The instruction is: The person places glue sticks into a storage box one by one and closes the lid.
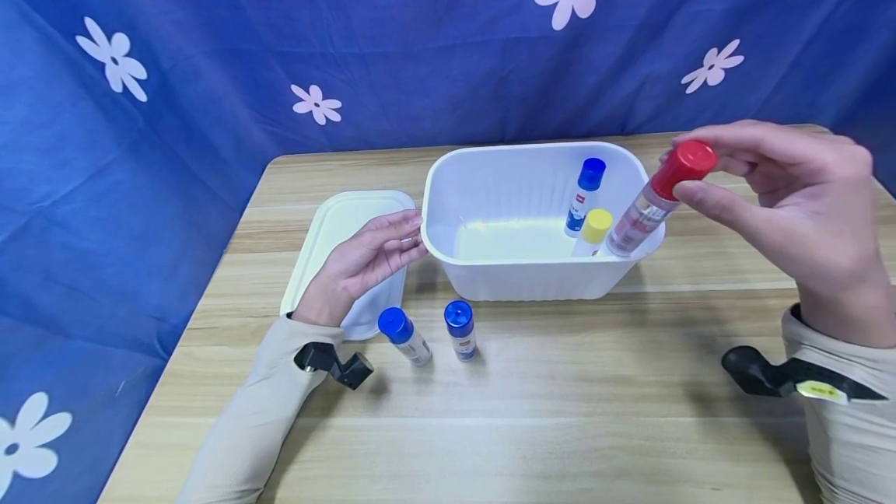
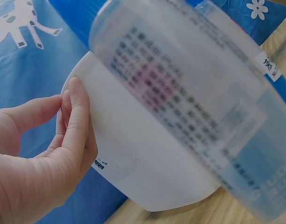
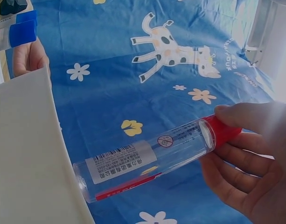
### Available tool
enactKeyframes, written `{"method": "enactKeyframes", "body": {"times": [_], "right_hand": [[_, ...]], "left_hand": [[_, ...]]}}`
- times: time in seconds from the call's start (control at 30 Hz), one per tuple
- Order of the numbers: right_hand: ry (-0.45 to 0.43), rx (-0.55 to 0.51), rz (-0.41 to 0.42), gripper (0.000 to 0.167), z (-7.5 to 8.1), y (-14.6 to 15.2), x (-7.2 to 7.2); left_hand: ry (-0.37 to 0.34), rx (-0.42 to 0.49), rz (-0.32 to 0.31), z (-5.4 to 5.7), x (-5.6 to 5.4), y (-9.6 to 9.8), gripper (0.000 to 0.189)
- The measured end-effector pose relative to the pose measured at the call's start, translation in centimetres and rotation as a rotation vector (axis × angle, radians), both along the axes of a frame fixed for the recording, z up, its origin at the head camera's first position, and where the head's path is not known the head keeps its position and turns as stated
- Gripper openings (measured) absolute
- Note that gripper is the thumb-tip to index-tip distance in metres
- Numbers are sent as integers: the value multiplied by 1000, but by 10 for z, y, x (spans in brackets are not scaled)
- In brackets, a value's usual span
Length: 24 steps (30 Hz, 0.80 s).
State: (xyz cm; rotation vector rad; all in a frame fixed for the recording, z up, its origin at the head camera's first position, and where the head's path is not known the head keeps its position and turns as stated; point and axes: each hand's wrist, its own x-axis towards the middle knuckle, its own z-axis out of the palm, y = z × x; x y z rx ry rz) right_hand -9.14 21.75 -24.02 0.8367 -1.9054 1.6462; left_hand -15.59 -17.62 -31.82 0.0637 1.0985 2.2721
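Note:
My right hand pinches a clear glue stick by its red cap, thumb on one side and fingers on the other. Its lower end overlaps the front right rim of a white plastic bin in the head view. Inside the bin, at the right, stand a blue-capped glue stick and a yellow-capped one, the latter partly hidden by the front wall. My left hand touches the bin's left side at the rim, fingers loosely extended.
Two more blue-capped glue sticks stand on the wooden table in front of the bin. A white lid lies left of it, partly under my left hand. A blue flowered cloth hangs behind the table.

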Motion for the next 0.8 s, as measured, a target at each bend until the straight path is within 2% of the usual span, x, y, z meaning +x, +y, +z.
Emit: {"method": "enactKeyframes", "body": {"times": [0.17,0.3,0.6,0.8], "right_hand": [[15,-33,55,37,-2,-2,-4],[31,-33,68,37,-3,-4,-6],[28,94,-53,38,-5,-4,-8],[21,32,2,37,-6,-6,-10]], "left_hand": [[1,-8,13,0,1,0,15],[9,-23,9,1,0,1,15],[23,-28,-11,1,0,1,12],[20,-22,-10,1,0,1,12]]}}
